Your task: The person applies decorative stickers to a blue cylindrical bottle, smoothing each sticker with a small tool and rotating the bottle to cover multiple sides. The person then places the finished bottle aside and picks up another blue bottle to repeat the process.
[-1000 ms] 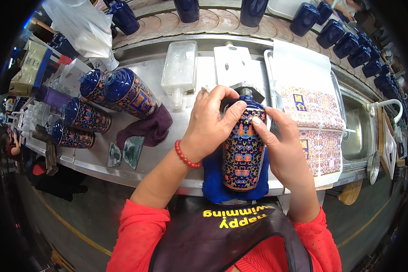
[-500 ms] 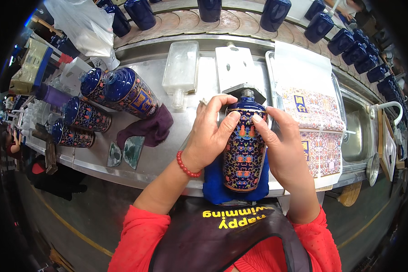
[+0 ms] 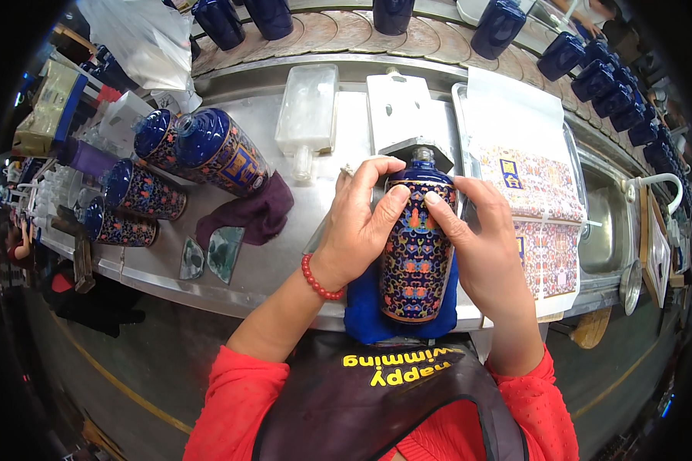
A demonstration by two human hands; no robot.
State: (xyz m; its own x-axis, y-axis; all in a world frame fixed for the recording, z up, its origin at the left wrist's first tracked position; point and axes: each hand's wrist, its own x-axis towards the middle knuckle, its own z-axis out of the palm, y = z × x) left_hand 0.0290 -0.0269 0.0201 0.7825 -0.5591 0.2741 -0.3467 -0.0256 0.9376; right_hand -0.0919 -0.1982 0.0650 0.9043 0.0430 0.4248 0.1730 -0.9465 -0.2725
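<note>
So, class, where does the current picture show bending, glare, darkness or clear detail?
Head view: the front edge of the steel counter curves; head view: glossy glints show on the shoulders of the large bottle at left; head view: corners go black; head view: the central patterned bottle looks fairly crisp.

Floral-patterned dark-blue bottle (image 3: pixel 417 253) on its side atop blue cloth (image 3: pixel 364 316)

The held bottle (image 3: pixel 417 257) looks smooth and glossy, the worktop (image 3: pixel 271 263) satiny metal, the purple rag (image 3: pixel 247 218) matt cloth.
</note>
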